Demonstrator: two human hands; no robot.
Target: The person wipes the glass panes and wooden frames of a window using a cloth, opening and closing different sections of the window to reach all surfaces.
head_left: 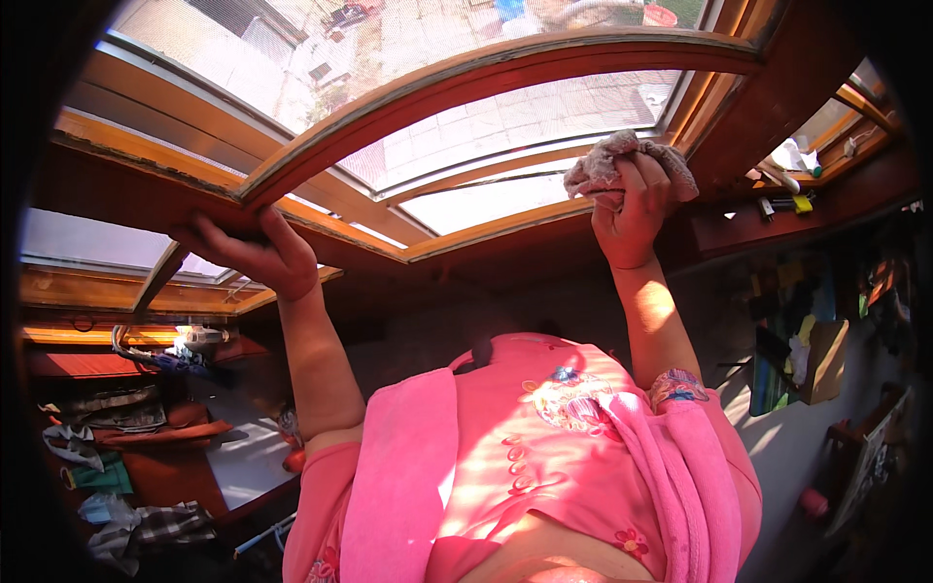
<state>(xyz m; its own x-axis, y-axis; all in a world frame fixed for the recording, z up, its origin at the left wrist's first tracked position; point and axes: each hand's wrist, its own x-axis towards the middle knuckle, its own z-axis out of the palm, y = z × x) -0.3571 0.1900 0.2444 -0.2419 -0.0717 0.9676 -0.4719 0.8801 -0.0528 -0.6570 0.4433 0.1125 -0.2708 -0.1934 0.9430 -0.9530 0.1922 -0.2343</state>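
Observation:
My right hand [634,225] is closed around a crumpled, pale greyish-pink rag [614,167]. The rag is at the right lower part of an arched-looking, red-brown wooden window frame [505,70], next to the glass. To the left, my left hand [260,255] is raised to the frame's lower left corner. Its thumb is up at the wood and its other fingers reach left along the dark red face, gripping the frame; the fingertips are partly in shadow. A pink towel [400,476] hangs over my pink top.
Behind the screened window lies a sunlit paved yard [466,126] with a red bucket [659,16]. At right, a ledge [797,219] bears small items, with a cardboard piece [826,361] below. At left, folded cloths [126,428] lie on a red surface, near a cable [131,348].

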